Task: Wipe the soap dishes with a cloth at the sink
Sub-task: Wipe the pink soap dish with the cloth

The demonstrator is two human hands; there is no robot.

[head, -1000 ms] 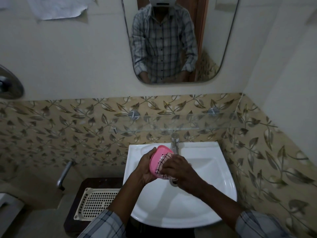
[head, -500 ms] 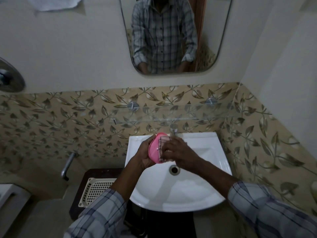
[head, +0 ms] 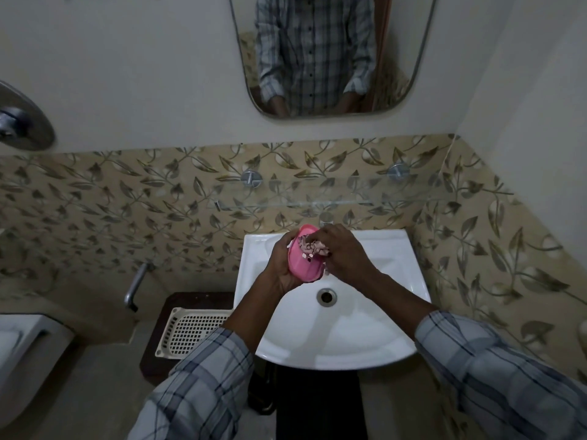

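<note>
You are holding the pink soap dish above the back of the white sink, at about 11 o'clock from the drain and just in front of the tap, which is standing at the basin's 12 o'clock edge. Your left hand is cupping the dish from its 9 o'clock side, with the fingers curled round its edge so that it is standing tilted rather than lying flat. Whether the face turned up is the hollow or the underside cannot be told.

Your right hand is coming in from 3 o'clock, knuckles up and fingers bunched tight on a pink-and-white patterned cloth, pressing it against the upper part of the dish at roughly 1 o'clock. Your forearms are reaching in from 7 and 5 o'clock and converging over the basin, with the checked sleeves sitting partway up each arm.

A white perforated tray is lying on a dark stand at the sink's 8 o'clock. A mirror is hanging on the wall at 12 o'clock.
</note>
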